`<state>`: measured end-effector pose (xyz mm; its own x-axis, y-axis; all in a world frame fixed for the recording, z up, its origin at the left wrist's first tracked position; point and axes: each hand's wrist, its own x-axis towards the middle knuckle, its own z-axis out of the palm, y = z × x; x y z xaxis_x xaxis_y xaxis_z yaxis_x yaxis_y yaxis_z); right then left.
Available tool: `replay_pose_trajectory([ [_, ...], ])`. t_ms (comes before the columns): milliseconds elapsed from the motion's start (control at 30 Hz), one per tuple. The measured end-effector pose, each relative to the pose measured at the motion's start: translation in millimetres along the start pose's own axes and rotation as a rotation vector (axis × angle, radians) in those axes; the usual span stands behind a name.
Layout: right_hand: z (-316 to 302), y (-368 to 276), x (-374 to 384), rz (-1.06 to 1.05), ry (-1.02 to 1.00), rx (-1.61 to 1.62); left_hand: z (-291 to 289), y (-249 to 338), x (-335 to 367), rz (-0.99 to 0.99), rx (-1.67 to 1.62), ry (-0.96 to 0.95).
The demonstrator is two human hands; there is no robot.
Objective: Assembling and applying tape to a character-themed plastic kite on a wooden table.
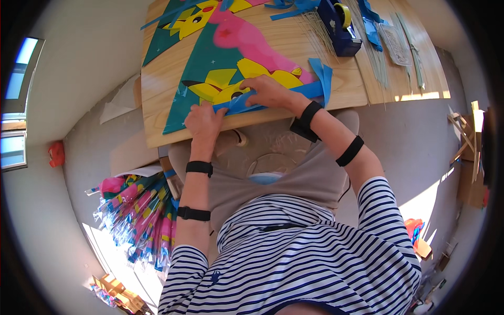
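Observation:
A printed kite sheet in green, pink and yellow, with a cartoon figure, lies flat on the wooden table. Along its near edge runs a blue strip. My left hand is closed at the strip's left part, thumb pointing right along it; its fingertips are partly hidden. Just to the right, my right hand has curved fingers with the thumb against the strip, gripping it from above. The strip's right end meets another loose blue piece hanging near the table's edge.
On the wooden table stand a dark blue tape dispenser, thin rods and a clear plastic bag. Another printed sheet lies at the far left. Rolled kites in clear wrap rest low at my left.

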<state>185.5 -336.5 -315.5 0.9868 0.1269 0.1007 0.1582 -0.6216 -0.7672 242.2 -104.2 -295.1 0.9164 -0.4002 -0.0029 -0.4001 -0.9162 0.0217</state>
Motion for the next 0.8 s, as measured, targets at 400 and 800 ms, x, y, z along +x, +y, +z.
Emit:
replay_pose_trajectory([
  [400,-154,46,-77,0.382,-0.384,-0.257,0,2,0,-0.01,0.03,-0.026],
  [800,-224,85,-151,0.55,-0.235,-0.226,-5,7,0,0.013,0.052,-0.04],
])
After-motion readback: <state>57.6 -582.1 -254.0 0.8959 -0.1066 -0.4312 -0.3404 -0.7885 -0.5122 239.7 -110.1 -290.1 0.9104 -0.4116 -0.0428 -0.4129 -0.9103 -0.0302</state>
